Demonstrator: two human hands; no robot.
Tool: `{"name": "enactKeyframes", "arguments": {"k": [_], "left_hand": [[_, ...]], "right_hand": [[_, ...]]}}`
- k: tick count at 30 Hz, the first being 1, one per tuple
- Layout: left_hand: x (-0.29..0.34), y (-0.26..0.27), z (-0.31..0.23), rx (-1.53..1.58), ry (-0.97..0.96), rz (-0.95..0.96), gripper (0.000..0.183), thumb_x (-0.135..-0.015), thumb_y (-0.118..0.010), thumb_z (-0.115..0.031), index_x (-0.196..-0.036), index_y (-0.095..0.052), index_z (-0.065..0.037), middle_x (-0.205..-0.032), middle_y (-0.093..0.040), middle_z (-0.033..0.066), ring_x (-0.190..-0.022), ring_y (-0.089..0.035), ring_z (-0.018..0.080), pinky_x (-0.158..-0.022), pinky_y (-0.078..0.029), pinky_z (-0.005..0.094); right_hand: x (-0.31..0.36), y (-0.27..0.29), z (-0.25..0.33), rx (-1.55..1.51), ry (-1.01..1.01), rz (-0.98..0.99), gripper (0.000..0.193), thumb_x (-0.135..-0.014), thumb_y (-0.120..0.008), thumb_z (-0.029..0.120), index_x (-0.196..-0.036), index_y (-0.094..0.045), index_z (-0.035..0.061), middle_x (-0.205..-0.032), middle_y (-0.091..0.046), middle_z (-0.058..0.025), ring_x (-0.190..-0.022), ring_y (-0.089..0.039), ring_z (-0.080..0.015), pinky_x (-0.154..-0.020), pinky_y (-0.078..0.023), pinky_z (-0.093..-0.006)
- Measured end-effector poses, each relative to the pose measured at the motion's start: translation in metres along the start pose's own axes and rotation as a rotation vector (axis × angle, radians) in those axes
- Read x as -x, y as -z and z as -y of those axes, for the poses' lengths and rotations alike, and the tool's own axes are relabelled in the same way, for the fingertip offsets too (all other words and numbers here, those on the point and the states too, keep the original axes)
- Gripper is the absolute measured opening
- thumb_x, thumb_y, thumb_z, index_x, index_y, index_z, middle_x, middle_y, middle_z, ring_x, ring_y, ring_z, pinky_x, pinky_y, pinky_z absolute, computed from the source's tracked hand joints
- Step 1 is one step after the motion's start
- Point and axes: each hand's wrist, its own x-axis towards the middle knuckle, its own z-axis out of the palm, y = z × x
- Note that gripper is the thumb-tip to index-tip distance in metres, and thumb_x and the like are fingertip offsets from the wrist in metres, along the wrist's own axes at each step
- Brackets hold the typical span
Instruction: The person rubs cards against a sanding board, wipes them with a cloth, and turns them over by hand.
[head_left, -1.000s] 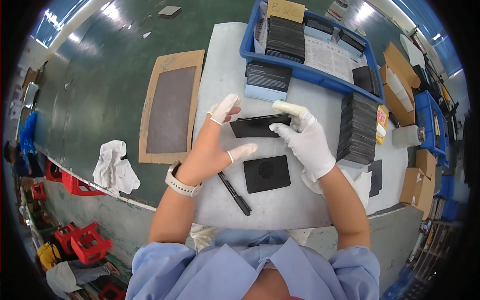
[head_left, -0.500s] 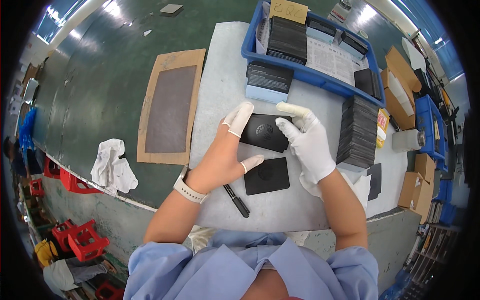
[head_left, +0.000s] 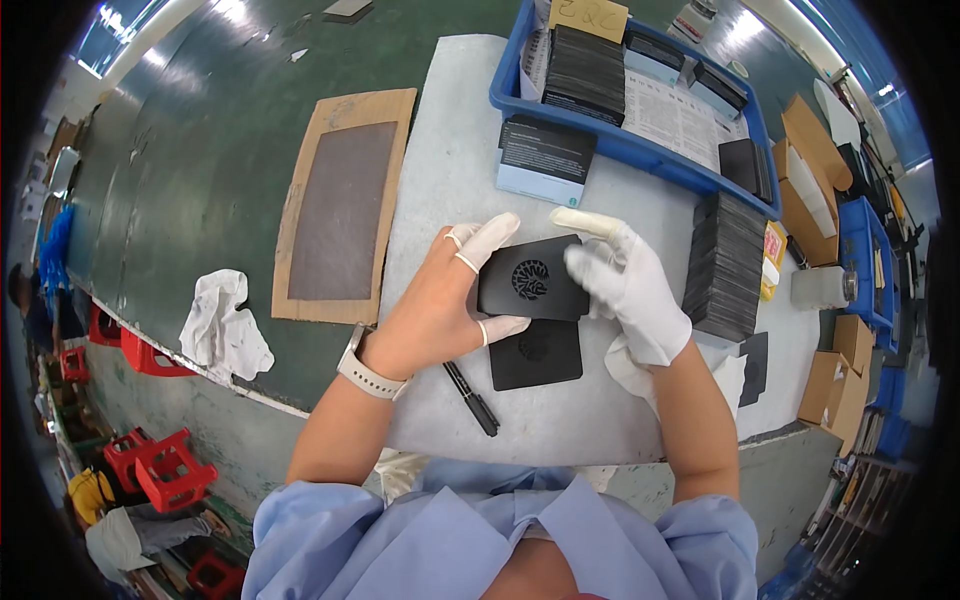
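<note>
A black card (head_left: pixel 532 279) with a round glossy emblem is held up over the grey table covering. My left hand (head_left: pixel 450 300), with white finger cots on some fingers, grips it along the left side, thumb at the lower edge and fingers at the upper left corner. My right hand (head_left: pixel 635 290), in a white glove, is at the card's right edge, index finger stretched out above it and fingers apart; the fingers nearest the card are slightly blurred. A second black card (head_left: pixel 536 372) lies just below, partly covered by the first. A black marker pen (head_left: pixel 472 400) rests to its left.
Beyond my hands stands a black and light-blue stack of cards (head_left: pixel 546 162). The blue crate (head_left: pixel 640 150) behind holds more stacks. A tall card stack (head_left: pixel 724 265) is at the right. Left lie a cardboard-backed dark panel (head_left: pixel 342 210) and a white cloth (head_left: pixel 222 325).
The upper card has shifted slightly nearer to me and tilted, now overlapping the lower card. My right hand has moved a little to the right, its index finger off the card's top edge.
</note>
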Motion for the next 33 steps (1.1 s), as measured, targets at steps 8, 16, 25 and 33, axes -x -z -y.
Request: {"name": "enactKeyframes", "arguments": {"k": [8,16,25,33], "left_hand": [[-0.001,0.003,-0.002,0.083,-0.004,-0.03,0.09,-0.061,-0.083,-0.009,-0.139,-0.036,-0.007,-0.112,-0.052,0.0138,-0.104,-0.048,0.0295,-0.091,-0.042,0.0361],[-0.001,0.004,-0.002,0.058,0.002,-0.048,0.09,-0.062,-0.082,-0.009,-0.139,-0.036,-0.007,-0.112,-0.052,0.0137,-0.103,-0.049,0.0294,-0.092,-0.042,0.0363],[-0.002,0.0,0.002,-0.028,0.033,-0.095,0.091,-0.06,-0.084,-0.011,-0.138,-0.037,-0.005,-0.116,-0.052,0.0143,-0.106,-0.046,0.0318,-0.092,-0.041,0.038],[-0.003,-0.004,0.006,-0.074,0.115,-0.113,0.09,-0.059,-0.086,-0.017,-0.136,-0.04,-0.006,-0.113,-0.058,0.008,-0.105,-0.047,0.0263,-0.092,-0.032,0.0377]], "right_hand": [[-0.003,0.007,-0.021,0.304,0.344,0.146,0.09,-0.059,-0.083,-0.003,-0.136,-0.038,0.0051,-0.129,-0.048,-0.0099,-0.114,-0.051,-0.0184,-0.097,-0.044,-0.0323],[0.0,0.003,-0.012,0.243,0.143,0.057,0.076,-0.06,-0.08,-0.008,-0.126,-0.045,0.0058,-0.117,-0.053,-0.0071,-0.104,-0.054,-0.0143,-0.088,-0.048,-0.0294],[-0.007,0.004,-0.022,0.703,0.475,-0.123,0.066,-0.061,-0.081,0.004,-0.12,-0.052,0.0123,-0.11,-0.055,-0.0104,-0.107,-0.053,-0.0251,-0.091,-0.044,-0.0354],[-0.006,0.003,-0.016,0.768,0.421,-0.133,0.074,-0.057,-0.085,0.011,-0.124,-0.053,0.0121,-0.113,-0.054,-0.0129,-0.11,-0.051,-0.0303,-0.095,-0.041,-0.0377]]}}
